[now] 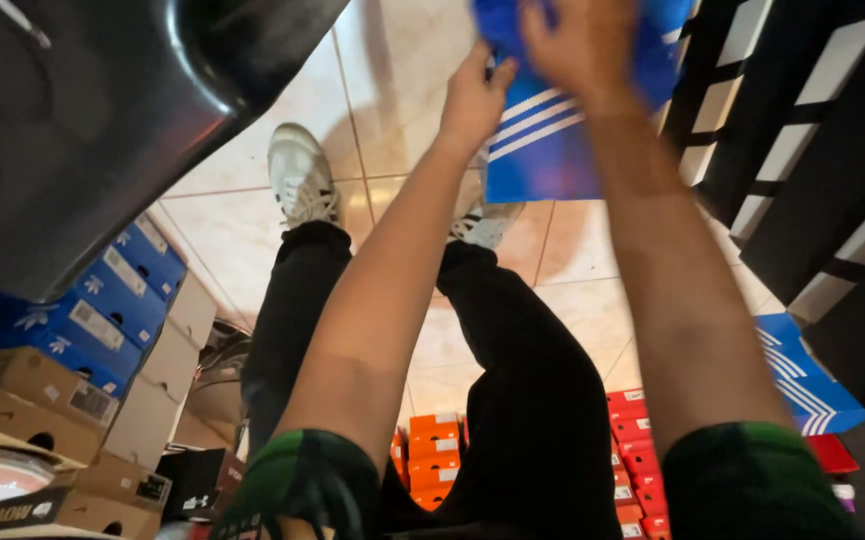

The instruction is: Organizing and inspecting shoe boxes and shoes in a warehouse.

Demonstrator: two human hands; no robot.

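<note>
We held a blue shoebox (543,140) (white stripes on its side) out in front of us, far above the tiled floor (393,90). Our left hand (473,95) gripped its left edge, fingers closed on it; our right hand (578,40) clasped its top. Stacked orange boxes (433,460) and red boxes (633,440) sat below, blue boxes (118,300) at left.

Both arms reach out; left hand (475,98) and right hand (581,45) clenched.

Glossy beige tiled floor (253,215), stacked shoe boxes (103,320), dark slatted shelving (813,130).
</note>
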